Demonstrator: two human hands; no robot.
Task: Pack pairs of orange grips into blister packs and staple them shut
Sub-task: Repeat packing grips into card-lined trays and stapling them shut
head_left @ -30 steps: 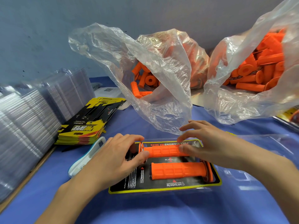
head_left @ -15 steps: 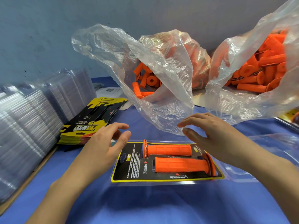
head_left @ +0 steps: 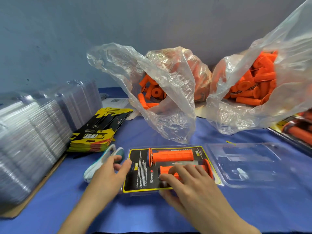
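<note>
A clear blister pack with a black and yellow card [head_left: 140,174] lies in front of me on the blue cloth. Two orange grips sit in it: the far grip [head_left: 172,155] is fully visible, the near grip [head_left: 166,169] is mostly under my fingers. My right hand [head_left: 190,186] lies over the near grip, its thumb against the pack's front edge. My left hand [head_left: 108,174] hovers at the pack's left edge with fingers spread, partly over a white and teal stapler [head_left: 99,161]. The pack's clear lid [head_left: 253,164] lies open to the right.
Two clear plastic bags of loose orange grips [head_left: 152,93] [head_left: 253,81] stand behind the pack. A stack of printed cards [head_left: 96,132] and stacks of empty clear blisters [head_left: 33,132] fill the left side. Packed grips [head_left: 298,130] lie at the right edge.
My right hand came down from above the far grip onto the near grip and the pack's front edge. My left hand dropped back to the pack's left edge beside the stapler.
</note>
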